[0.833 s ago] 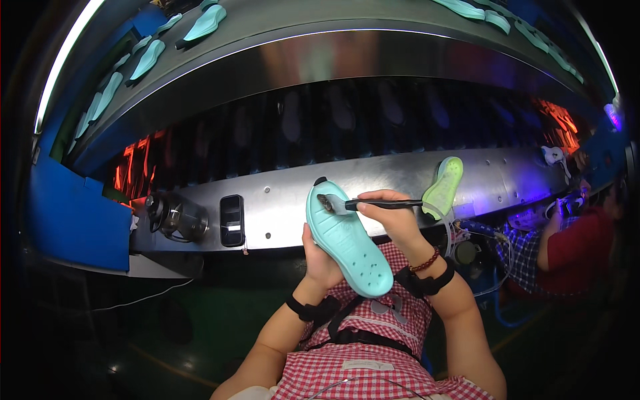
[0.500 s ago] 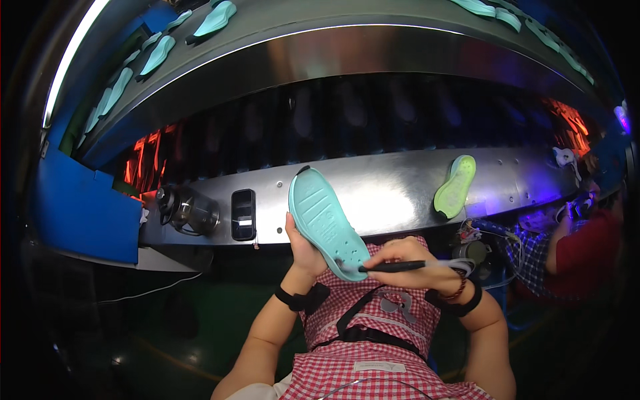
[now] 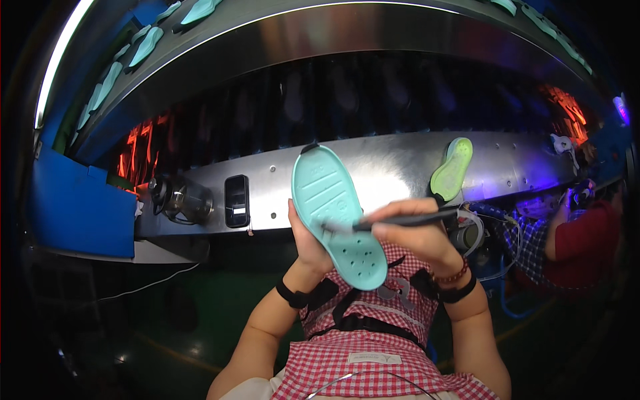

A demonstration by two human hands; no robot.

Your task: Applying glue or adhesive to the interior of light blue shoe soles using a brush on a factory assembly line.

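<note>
A turquoise shoe sole [image 3: 325, 183] with a black tip at its far end is tilted up in front of my chest. Ridges cross its upper face, and small holes dot the near end. My left hand [image 3: 309, 243] grips its left edge around the middle. In my right hand [image 3: 421, 239] is a black-handled brush [image 3: 417, 219], pinched between the fingers. The brush's pale tip is smeared by motion over the middle of the sole; whether it touches the surface I cannot tell.
On the metal ledge are a lidded jug [image 3: 181, 200], a black phone [image 3: 237, 201] and a yellow-green sole [image 3: 453, 171]. Further soles [image 3: 145, 47] lie on the belt [image 3: 267, 9] beyond. A pale hose [image 3: 476, 233] curves by my right wrist. Another person [image 3: 581, 233] sits at the right.
The brush has moved from the near end of the sole up and left to its middle. The sole is turned more upright and its face shows more fully.
</note>
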